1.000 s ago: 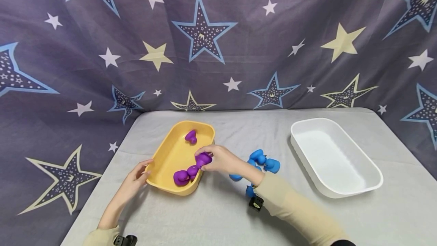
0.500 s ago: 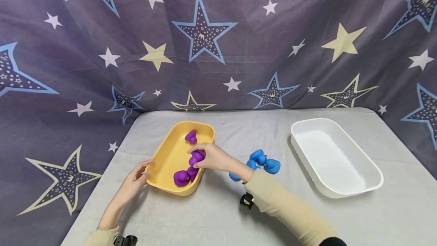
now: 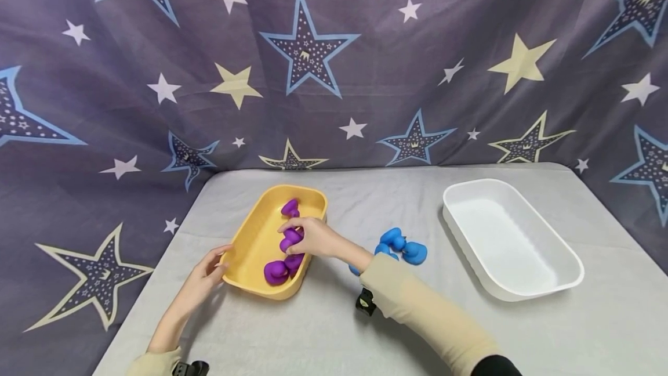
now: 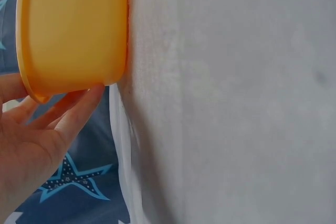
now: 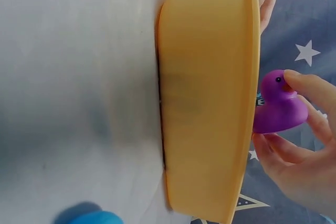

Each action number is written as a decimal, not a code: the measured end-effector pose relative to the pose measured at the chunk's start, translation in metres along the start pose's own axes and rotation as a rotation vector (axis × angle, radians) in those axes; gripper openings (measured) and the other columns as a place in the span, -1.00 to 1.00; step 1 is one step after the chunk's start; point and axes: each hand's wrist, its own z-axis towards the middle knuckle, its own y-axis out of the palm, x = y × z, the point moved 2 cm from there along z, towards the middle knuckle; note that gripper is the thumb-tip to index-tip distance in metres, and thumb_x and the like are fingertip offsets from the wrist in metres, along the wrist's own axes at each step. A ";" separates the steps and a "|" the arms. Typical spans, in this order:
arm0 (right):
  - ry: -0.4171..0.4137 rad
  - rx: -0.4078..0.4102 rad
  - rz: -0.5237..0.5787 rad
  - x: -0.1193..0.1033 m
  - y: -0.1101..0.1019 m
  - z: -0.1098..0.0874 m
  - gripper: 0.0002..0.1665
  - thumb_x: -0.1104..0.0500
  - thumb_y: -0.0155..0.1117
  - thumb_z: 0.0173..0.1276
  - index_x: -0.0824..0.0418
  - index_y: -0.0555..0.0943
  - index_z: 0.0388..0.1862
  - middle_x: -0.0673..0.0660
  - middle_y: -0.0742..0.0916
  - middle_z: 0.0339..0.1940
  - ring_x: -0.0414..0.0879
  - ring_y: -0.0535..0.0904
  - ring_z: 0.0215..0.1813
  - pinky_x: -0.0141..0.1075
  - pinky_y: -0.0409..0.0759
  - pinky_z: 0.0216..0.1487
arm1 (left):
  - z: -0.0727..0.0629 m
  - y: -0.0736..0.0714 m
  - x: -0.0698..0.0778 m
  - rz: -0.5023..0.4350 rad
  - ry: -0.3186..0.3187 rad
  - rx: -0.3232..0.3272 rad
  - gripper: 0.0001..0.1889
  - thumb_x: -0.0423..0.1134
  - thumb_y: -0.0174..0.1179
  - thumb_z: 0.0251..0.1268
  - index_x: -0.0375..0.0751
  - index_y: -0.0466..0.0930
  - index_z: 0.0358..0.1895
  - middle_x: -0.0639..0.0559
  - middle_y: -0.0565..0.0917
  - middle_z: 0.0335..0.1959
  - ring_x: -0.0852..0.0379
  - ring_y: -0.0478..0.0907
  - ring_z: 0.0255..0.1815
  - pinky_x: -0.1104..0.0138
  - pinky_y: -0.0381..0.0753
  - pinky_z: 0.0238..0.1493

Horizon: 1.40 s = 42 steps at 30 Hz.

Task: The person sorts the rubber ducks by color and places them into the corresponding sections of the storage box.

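A yellow tray (image 3: pixel 250 242) sits left of the middle of the grey table. My right hand (image 3: pixel 308 237) reaches over its right rim and pinches a purple rubber duck (image 3: pixel 289 239) above the tray's inside; the right wrist view shows that duck (image 5: pixel 278 109) between thumb and fingers just past the tray wall (image 5: pixel 205 103). Two more purple ducks lie in the tray, one at the far end (image 3: pixel 289 208) and one at the near end (image 3: pixel 276 271). My left hand (image 3: pixel 209 271) rests with straight fingers (image 4: pixel 73 114) against the tray's near left corner (image 4: pixel 73 30).
Several blue rubber ducks (image 3: pixel 402 246) lie on the table just right of my right forearm. A white tray (image 3: pixel 553 283) stands to the right with nothing in it. A star-patterned cloth hangs behind the table and drapes down its left side.
My right hand has carried the purple duck leftward from the tray's right rim to over its inside. The left hand has stayed at the tray's corner.
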 end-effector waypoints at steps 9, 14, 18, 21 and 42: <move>0.045 -0.005 -0.062 0.003 0.004 0.013 -0.53 0.22 0.40 -0.05 0.14 0.57 -0.07 0.08 0.61 -0.03 -0.14 0.45 -0.01 -0.43 0.35 0.00 | 0.000 -0.001 -0.003 0.014 -0.002 -0.003 -0.61 -0.44 -0.12 0.28 -0.48 0.21 0.16 -0.49 0.35 0.05 0.39 0.43 -0.18 0.47 0.50 -0.29; 0.070 -0.013 -0.075 0.005 0.006 0.017 -0.51 0.22 0.41 -0.07 0.14 0.58 -0.07 0.06 0.63 -0.06 -0.17 0.45 -0.06 -0.48 0.35 -0.06 | 0.000 0.000 -0.002 0.019 -0.002 -0.004 -0.62 -0.44 -0.12 0.29 -0.48 0.20 0.16 -0.49 0.35 0.05 0.38 0.43 -0.17 0.47 0.50 -0.30; 0.051 -0.015 -0.064 0.007 0.010 0.021 -0.51 0.24 0.41 -0.08 0.18 0.57 -0.07 0.08 0.63 -0.08 -0.16 0.45 -0.08 -0.43 0.39 -0.04 | 0.000 0.000 0.000 0.014 0.000 -0.002 -0.62 -0.44 -0.12 0.30 -0.49 0.20 0.17 -0.49 0.35 0.04 0.39 0.43 -0.18 0.47 0.50 -0.30; 0.029 -0.016 -0.061 0.009 0.013 0.023 -0.51 0.26 0.40 -0.07 0.21 0.57 -0.07 0.10 0.63 -0.06 -0.14 0.46 -0.07 -0.38 0.40 -0.01 | 0.000 0.000 0.001 0.000 0.000 -0.003 -0.62 -0.45 -0.12 0.29 -0.49 0.20 0.17 -0.50 0.35 0.05 0.39 0.43 -0.18 0.47 0.51 -0.30; 0.045 0.009 -0.036 0.010 0.006 0.019 -0.59 0.29 0.32 0.05 0.27 0.55 -0.06 0.16 0.59 0.00 0.07 0.49 0.01 -0.31 0.43 0.02 | -0.001 0.000 -0.002 0.006 -0.015 -0.004 -0.62 -0.43 -0.12 0.29 -0.47 0.21 0.16 -0.49 0.34 0.06 0.40 0.42 -0.16 0.47 0.51 -0.27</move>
